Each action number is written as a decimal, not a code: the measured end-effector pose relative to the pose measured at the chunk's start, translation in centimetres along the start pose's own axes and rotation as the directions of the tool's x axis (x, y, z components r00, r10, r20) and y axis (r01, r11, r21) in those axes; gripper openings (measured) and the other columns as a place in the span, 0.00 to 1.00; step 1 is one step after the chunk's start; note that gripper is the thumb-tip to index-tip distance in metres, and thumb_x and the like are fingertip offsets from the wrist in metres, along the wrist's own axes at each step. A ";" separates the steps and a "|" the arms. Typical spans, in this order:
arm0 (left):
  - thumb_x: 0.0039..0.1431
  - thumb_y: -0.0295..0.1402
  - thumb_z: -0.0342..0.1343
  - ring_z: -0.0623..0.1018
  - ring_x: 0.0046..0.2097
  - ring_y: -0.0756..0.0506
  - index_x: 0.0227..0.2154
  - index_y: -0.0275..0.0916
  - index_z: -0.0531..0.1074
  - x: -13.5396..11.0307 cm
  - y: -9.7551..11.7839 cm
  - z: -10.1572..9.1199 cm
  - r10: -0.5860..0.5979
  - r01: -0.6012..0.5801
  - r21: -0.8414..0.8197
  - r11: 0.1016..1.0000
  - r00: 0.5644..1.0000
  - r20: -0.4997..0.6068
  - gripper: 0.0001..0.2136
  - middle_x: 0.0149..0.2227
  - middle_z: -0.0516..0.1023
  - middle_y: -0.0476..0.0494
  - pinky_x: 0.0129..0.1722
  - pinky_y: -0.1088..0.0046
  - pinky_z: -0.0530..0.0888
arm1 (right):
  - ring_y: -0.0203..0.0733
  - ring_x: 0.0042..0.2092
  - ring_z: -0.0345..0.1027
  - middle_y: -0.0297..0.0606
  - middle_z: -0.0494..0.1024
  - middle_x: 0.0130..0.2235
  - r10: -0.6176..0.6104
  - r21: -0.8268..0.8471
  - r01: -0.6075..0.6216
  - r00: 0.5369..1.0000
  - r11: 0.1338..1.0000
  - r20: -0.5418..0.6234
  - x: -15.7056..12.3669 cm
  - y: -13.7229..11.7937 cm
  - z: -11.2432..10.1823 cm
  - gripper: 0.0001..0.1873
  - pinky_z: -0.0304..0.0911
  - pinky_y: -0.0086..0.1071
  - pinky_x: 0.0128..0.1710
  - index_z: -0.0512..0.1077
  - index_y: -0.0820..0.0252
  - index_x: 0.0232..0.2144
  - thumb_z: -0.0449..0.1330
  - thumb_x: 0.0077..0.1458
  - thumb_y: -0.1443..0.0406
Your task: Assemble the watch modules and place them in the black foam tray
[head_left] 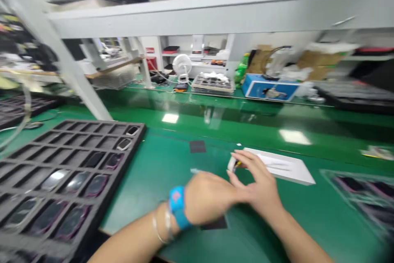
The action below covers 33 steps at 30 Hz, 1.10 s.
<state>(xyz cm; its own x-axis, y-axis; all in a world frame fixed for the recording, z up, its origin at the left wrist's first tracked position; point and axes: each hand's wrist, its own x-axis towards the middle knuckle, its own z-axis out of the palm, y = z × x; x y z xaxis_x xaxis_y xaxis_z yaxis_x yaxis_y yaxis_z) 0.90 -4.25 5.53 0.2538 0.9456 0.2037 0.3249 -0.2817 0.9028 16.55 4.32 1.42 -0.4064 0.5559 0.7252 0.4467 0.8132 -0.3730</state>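
bright overhead light, glare, motion blur

Small white part (pixel 231 165): rounded and pale, with a yellow-dark spot on one side; finer detail is blurred. It is pinched in the fingertips of the right hand (pixel 260 185), just above the green table (pixel 172 160) near its middle, at the left end of a flat white pad (pixel 287 170).

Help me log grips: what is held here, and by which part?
The right hand pinches a small white piece by one end, between fingertips. Blur hides whether the left hand holds anything.
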 end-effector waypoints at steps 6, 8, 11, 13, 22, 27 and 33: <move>0.49 0.38 0.59 0.66 0.13 0.51 0.30 0.37 0.76 2.3 -4.9 -3.3 -0.250 0.175 -0.211 0.962 0.877 -0.410 0.10 0.10 0.67 0.54 0.21 0.74 0.69 | 0.47 0.50 0.65 0.44 0.70 0.48 0.008 0.095 -0.011 0.999 0.995 0.031 -0.1 -1.6 0.0 0.26 0.64 0.43 0.49 0.64 0.54 0.50 0.58 0.46 0.71; 0.51 0.39 0.58 0.70 0.17 0.50 0.35 0.36 0.75 2.5 -5.2 -2.9 -0.298 0.188 -0.316 0.930 0.888 -0.349 0.13 0.12 0.69 0.53 0.27 0.73 0.72 | 0.46 0.50 0.64 0.43 0.70 0.48 0.006 0.131 -0.008 1.000 0.991 0.018 -0.1 -1.9 0.0 0.28 0.64 0.42 0.48 0.63 0.54 0.51 0.58 0.45 0.71; 0.50 0.41 0.59 0.77 0.37 0.44 0.47 0.38 0.71 2.5 -4.7 -1.8 -0.338 0.207 -0.550 0.809 0.930 -0.146 0.21 0.33 0.80 0.42 0.41 0.68 0.72 | 0.45 0.50 0.64 0.42 0.70 0.48 -0.008 0.179 0.008 1.000 0.984 -0.001 -0.1 -2.1 0.1 0.29 0.63 0.42 0.50 0.61 0.54 0.52 0.58 0.45 0.72; 0.51 0.41 0.58 0.74 0.46 0.42 0.50 0.39 0.69 2.2 -4.2 -1.1 -0.344 0.255 -0.687 0.681 0.939 0.008 0.23 0.44 0.77 0.38 0.47 0.65 0.69 | 0.44 0.50 0.65 0.42 0.71 0.48 -0.032 0.203 0.029 0.999 0.979 0.011 -0.1 -2.2 0.2 0.29 0.63 0.42 0.50 0.61 0.54 0.52 0.57 0.45 0.72; 0.52 0.29 0.59 0.75 0.41 0.47 0.49 0.38 0.70 2.1 -4.8 -1.3 -0.354 0.334 -0.751 0.570 0.924 0.142 0.19 0.39 0.77 0.41 0.43 0.73 0.72 | 0.42 0.49 0.65 0.40 0.73 0.47 -0.040 0.224 0.010 0.991 0.975 0.129 -0.2 -2.2 0.6 0.17 0.64 0.40 0.48 0.68 0.54 0.45 0.58 0.50 0.70; 0.52 0.27 0.58 0.72 0.50 0.45 0.49 0.41 0.69 2.1 -4.9 -2.3 -0.363 0.249 -0.824 0.509 0.930 0.056 0.19 0.49 0.73 0.42 0.50 0.70 0.69 | 0.38 0.38 0.68 0.37 0.76 0.35 0.012 0.210 -0.022 0.999 0.977 0.046 -0.1 -2.1 0.3 0.11 0.67 0.36 0.41 0.71 0.56 0.38 0.54 0.53 0.72; 0.47 0.29 0.62 0.75 0.40 0.46 0.47 0.41 0.71 1.8 -5.0 -2.7 -0.336 0.259 -0.795 0.548 0.939 0.074 0.20 0.41 0.77 0.42 0.43 0.72 0.73 | 0.38 0.37 0.67 0.37 0.75 0.33 0.064 0.232 -0.069 0.998 0.970 0.027 0.1 -2.8 -0.1 0.06 0.66 0.34 0.39 0.73 0.57 0.33 0.57 0.53 0.69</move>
<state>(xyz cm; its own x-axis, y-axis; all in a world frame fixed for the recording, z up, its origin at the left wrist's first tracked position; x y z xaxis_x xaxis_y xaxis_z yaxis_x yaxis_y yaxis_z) -2.69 -0.70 2.38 0.1961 0.9705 -0.1402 -0.4810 0.2198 0.8487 15.34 2.10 2.53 -0.3983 0.6116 0.6836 0.2766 0.7906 -0.5462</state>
